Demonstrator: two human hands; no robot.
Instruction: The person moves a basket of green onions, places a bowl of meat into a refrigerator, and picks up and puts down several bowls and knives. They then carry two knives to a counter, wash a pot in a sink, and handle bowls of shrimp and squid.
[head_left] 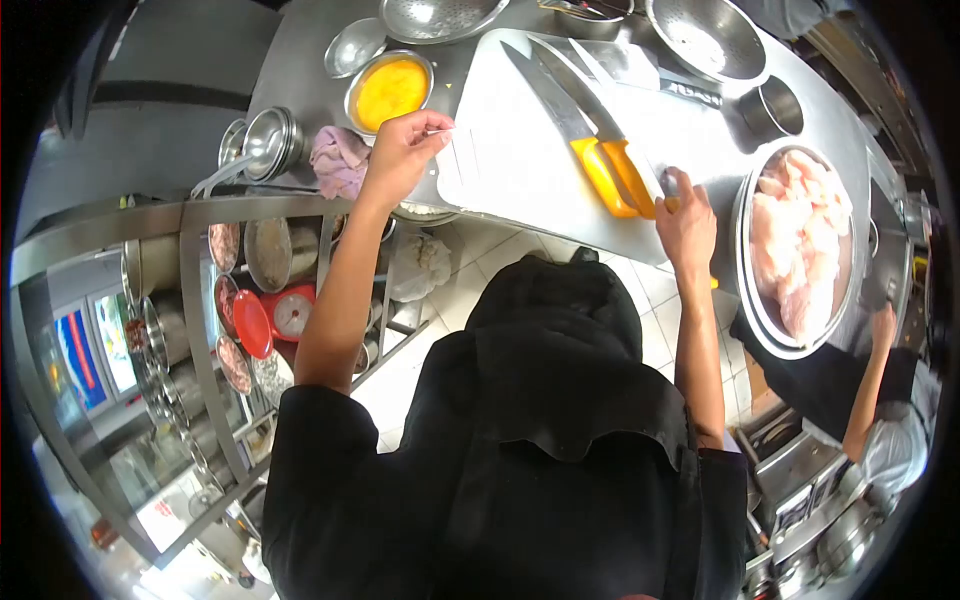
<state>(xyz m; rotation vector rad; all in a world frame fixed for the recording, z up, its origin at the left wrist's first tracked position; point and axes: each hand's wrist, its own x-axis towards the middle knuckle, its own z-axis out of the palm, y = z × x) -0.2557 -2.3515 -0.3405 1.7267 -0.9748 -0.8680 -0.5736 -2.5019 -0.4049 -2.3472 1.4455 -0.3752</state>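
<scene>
My left hand (403,155) is over the left edge of the white cutting board (500,150), thumb and fingertips pinched together. Whatever they hold, if anything, is too small to make out. At the board's lower right, my right hand (688,225) is closed around the yellow handle of a knife (671,204); the handle's end shows below the hand. Beside it two large knives (607,165) with yellow handles lie side by side, blades pointing away from me. Left of the board stand a bowl of yellow liquid (392,92) and a crumpled pink cloth (340,161).
A large metal bowl of raw pale meat (800,240) stands at the right table edge. Colanders (705,40), a metal cup (772,107) and ladles (265,142) surround the board. Shelves with pans and a red scale (292,312) are left below. A co-worker's arm (868,385) is at right.
</scene>
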